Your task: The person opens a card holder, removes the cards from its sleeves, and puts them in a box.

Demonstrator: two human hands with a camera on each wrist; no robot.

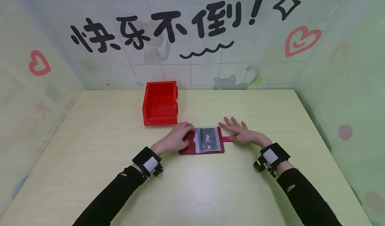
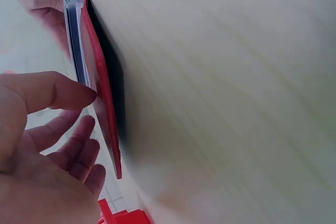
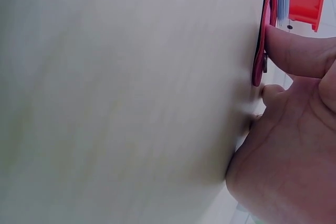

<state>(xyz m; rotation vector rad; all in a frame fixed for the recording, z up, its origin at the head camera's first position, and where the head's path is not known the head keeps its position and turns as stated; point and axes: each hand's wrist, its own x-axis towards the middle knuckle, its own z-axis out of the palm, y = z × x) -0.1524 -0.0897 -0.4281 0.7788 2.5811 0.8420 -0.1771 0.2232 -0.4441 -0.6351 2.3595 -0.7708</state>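
A red card holder (image 1: pixel 189 149) lies spread open on the table, with clear sleeves (image 1: pixel 197 145) stacked on its right half. Through them shows a dark card (image 1: pixel 212 140) marked "Vip". My left hand (image 1: pixel 178 136) is over the left cover; its thumb (image 2: pixel 73 94) touches the cover's inner face and its other fingers curve loosely near the far edge. To the right, my right hand (image 1: pixel 245 136) lies with fingers spread on the table. Its thumb (image 3: pixel 296 51) rests on the holder's closure strap (image 3: pixel 258 69), which has a small snap on it.
A red open-topped bin (image 1: pixel 160 107) stands behind the card holder, slightly left, close to the left hand. Printed panels wall in the light wooden table (image 1: pixel 192 189) at the back and both sides.
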